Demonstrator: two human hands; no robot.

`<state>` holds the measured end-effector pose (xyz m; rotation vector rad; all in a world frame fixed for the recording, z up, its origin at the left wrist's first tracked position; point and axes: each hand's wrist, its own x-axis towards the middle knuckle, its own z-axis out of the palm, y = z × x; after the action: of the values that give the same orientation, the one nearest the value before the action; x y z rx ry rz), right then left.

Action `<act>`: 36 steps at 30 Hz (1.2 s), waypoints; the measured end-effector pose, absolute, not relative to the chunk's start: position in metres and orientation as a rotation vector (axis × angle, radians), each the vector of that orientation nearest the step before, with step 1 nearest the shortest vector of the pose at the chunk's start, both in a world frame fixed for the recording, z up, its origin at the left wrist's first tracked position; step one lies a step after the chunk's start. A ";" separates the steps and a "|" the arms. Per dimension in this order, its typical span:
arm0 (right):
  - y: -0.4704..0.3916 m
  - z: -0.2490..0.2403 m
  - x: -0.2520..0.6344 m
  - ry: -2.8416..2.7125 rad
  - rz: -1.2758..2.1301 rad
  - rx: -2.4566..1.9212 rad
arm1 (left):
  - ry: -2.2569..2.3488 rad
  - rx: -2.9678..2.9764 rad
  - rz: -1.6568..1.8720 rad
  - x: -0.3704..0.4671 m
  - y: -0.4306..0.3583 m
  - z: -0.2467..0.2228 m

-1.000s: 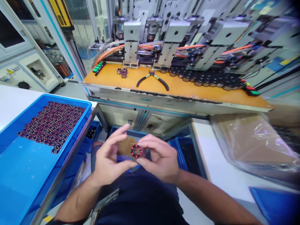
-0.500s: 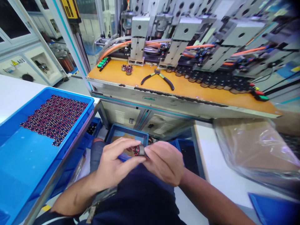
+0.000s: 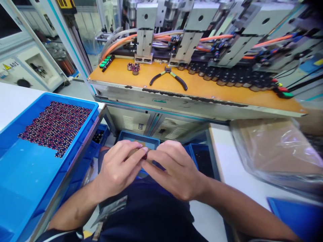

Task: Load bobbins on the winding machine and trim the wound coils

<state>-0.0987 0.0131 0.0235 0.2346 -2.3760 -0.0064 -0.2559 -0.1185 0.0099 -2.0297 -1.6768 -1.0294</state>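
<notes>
A small wound motor stator [image 3: 144, 156] shows only in part between my hands, above my lap; fingers cover most of it. My left hand [image 3: 119, 168] is closed round it, its fingers lying over the top. From the other side, the thumb and fingertips of my right hand [image 3: 175, 168] pinch at its edge. Whether anything else is between the right fingertips cannot be seen. Below and behind the hands lies a blue bin [image 3: 123, 135] with brownish material in it.
At left, a blue tray [image 3: 27, 171] holds many stators in rows. Cutting pliers [image 3: 168, 71], several stators [image 3: 135, 69], green-and-black markers [image 3: 107, 63] and a row of black-topped parts [image 3: 227, 78] lie on the orange bench [image 3: 121, 79] beneath the machine. Plastic-wrapped cardboard [image 3: 272, 148] is at right.
My left fingers have closed over the stator, which was plainly visible before between thumb and forefinger. My right hand has turned, its fingertips now at the stator's edge. The view has shifted slightly.
</notes>
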 end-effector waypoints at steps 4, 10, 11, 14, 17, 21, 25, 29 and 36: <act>0.014 0.024 -0.100 -2.348 0.023 0.328 | -1.693 -2.094 -1.013 -0.257 -0.121 0.010; 0.014 0.026 -0.099 -2.548 0.330 0.275 | -1.687 -2.209 -1.069 -0.261 -0.122 0.011; 0.016 0.025 -0.099 -2.579 0.332 0.258 | -1.685 -2.225 -1.053 -0.261 -0.122 0.010; 0.018 0.024 -0.100 -2.604 0.368 0.252 | -1.680 -2.249 -1.018 -0.263 -0.122 0.009; 0.016 0.025 -0.100 -2.525 0.479 0.253 | -1.666 -2.278 -1.049 -0.262 -0.122 0.009; 0.007 0.028 -0.097 -2.251 0.866 0.017 | -1.697 -2.222 -1.232 -0.256 -0.122 0.010; 0.003 0.025 -0.095 -2.115 1.181 -0.216 | -1.755 -2.108 -1.492 -0.251 -0.121 0.008; 0.004 0.020 -0.096 -2.056 1.375 -0.278 | -1.781 -2.103 -1.773 -0.246 -0.122 0.003; 0.008 0.021 -0.084 -2.131 0.484 0.161 | -1.900 -1.977 -1.993 -0.241 -0.124 0.000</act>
<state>-0.0836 0.0075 0.0213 0.1607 -2.1311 0.4838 -0.2414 -0.1239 0.0003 -1.9766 -1.8999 -1.9928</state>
